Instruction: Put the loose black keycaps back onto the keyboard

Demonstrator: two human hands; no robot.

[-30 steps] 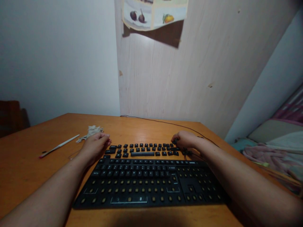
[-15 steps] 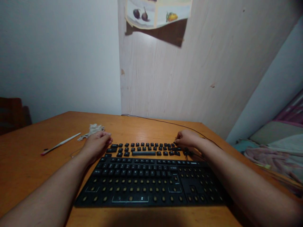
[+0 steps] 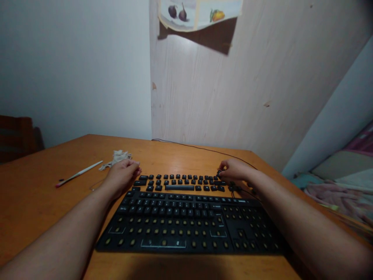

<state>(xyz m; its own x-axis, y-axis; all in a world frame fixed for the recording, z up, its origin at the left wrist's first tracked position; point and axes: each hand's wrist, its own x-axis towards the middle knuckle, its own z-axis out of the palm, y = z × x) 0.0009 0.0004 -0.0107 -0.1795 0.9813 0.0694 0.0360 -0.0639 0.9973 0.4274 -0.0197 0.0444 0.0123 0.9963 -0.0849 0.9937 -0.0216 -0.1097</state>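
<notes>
A black keyboard (image 3: 186,225) with its keycaps off lies on the orange wooden table (image 3: 43,202) in front of me. Rows of loose black keycaps (image 3: 180,181) and the long space bar (image 3: 179,187) sit on the table just beyond it. My left hand (image 3: 122,175) rests at the left end of those rows, fingers curled, and I cannot see what is in them. My right hand (image 3: 236,171) is at the right end, fingertips pinched on a small dark keycap (image 3: 219,172).
A thin black cable (image 3: 204,149) runs from the keyboard's right side across the table to the wall. A crumpled pale cloth (image 3: 118,156) and a thin white stick (image 3: 79,173) lie at the left. A dark chair (image 3: 17,136) stands far left, bedding (image 3: 335,190) at right.
The view has drifted slightly, shifting everything a little to the right. My right hand's fingertips have lifted a touch at the right end of the keycap rows. The left hand stays put.
</notes>
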